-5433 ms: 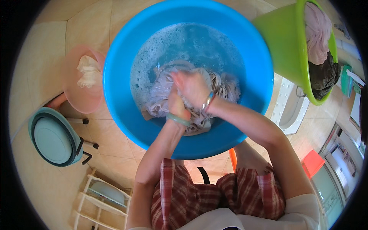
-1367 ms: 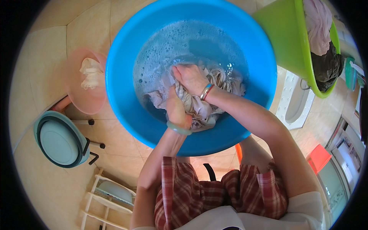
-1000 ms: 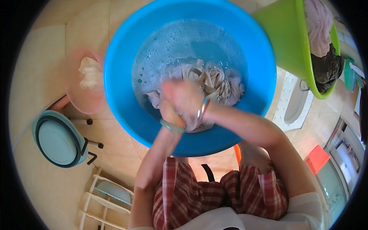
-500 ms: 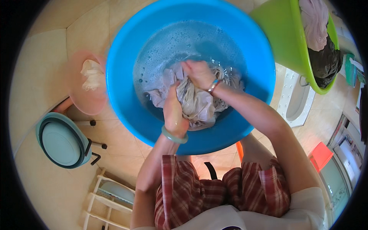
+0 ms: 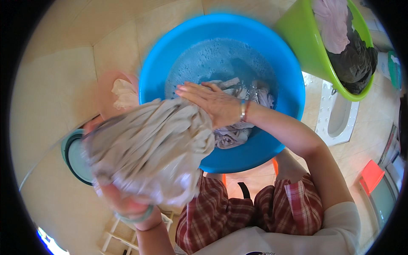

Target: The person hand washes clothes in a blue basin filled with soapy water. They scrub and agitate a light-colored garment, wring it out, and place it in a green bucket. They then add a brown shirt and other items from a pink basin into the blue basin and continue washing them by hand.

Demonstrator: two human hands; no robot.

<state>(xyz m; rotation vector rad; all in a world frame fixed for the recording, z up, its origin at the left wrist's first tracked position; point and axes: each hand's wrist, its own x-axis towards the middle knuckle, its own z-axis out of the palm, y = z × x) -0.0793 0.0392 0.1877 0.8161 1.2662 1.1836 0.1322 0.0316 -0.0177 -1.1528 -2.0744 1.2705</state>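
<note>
At about nine o'clock a teal basin (image 5: 72,159) sits on the tiled floor (image 5: 55,76), mostly hidden behind the lifted laundry. Just above it, near ten o'clock, a pink bowl (image 5: 106,85) holds a pale wrung cloth (image 5: 123,94).

The left hand (image 5: 123,203), at roughly seven o'clock, is raised toward the camera and closed on the lower end of a large wet beige garment (image 5: 148,146); its fingers are buried in the folds, and a green bangle (image 5: 137,216) rings the wrist. The garment is blurred, bunched into a thick mass that rises from that grip toward the centre, above the near left rim of the blue tub (image 5: 272,127).

The right hand (image 5: 212,102), near the centre, lies flat with fingers extended and pointing toward nine o'clock, pressing on the garment's upper end rather than clasping it. A bracelet (image 5: 243,111) sits at its wrist. So the garment stretches between the two hands, the left gripping below, the right laid on top.

Behind the right hand, in the tub's foamy water (image 5: 212,59), more pale clothes (image 5: 238,127) lie soaked. At one o'clock a green bucket (image 5: 306,46) leans, holding pink and dark laundry (image 5: 348,46). At three o'clock lies a white washboard-like tray (image 5: 335,114), and at four o'clock a red stool (image 5: 370,176).
</note>
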